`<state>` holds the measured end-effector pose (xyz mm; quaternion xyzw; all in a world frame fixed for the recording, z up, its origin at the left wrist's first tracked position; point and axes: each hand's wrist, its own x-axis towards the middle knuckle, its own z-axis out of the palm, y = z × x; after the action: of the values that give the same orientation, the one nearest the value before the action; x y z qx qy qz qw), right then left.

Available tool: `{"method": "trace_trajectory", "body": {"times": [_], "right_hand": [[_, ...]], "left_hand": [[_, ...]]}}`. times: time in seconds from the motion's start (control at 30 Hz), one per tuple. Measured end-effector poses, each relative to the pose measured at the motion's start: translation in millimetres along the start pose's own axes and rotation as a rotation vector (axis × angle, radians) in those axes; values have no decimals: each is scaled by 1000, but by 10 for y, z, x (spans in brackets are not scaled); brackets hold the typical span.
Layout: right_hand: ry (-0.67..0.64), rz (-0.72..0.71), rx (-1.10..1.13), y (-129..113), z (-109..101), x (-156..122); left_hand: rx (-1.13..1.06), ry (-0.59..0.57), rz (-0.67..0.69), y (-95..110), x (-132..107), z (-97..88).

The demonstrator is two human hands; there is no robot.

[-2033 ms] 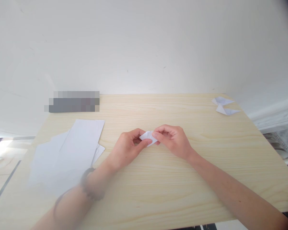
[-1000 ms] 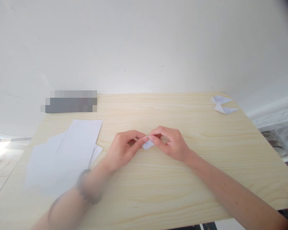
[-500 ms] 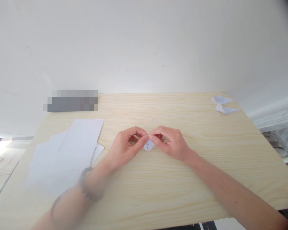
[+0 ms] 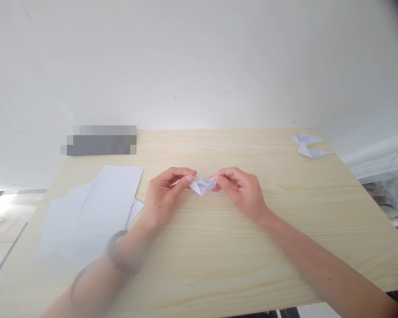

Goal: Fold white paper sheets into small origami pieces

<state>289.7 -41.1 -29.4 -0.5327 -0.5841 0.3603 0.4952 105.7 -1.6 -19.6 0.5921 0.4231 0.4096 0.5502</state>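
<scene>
A small folded piece of white paper [image 4: 202, 185] hangs just above the wooden table [image 4: 218, 247], near its middle. My left hand [image 4: 164, 194] pinches its left end between thumb and fingers. My right hand [image 4: 243, 190] pinches its right end the same way. The two hands are a little apart, and the paper is spread between them with a point hanging down. A dark band is on my left wrist.
Several loose white sheets [image 4: 96, 207] lie on the table's left side. Two small folded paper pieces [image 4: 308, 145] rest at the far right corner. A blurred grey patch [image 4: 101, 140] sits at the back left by the white wall.
My hands have drawn apart and moved a little farther from me, opening the folded paper wider between them. Earlier the fingertips met over it.
</scene>
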Motion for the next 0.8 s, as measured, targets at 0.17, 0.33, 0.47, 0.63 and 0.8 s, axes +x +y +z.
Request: {"method": "trace_trajectory", "body": {"times": [0.17,0.33,0.47,0.63,0.8], "right_hand": [[-2,11,63,-4,1,-5],[-33,-78,-110,57,-27,-12],[-83,-335,-391,79,-92,13],[-199,-416,-509,66,-130,32],[-228,-376,-539,84,-128,30]], "left_hand": [[-119,-18,-34,28,4,-3],[-64,-66,-22,9,-12,11],[-13,-83,16,-2,-34,20],[73,-113,54,10,-51,2],[313,-160,162,-12,-42,-27]]}}
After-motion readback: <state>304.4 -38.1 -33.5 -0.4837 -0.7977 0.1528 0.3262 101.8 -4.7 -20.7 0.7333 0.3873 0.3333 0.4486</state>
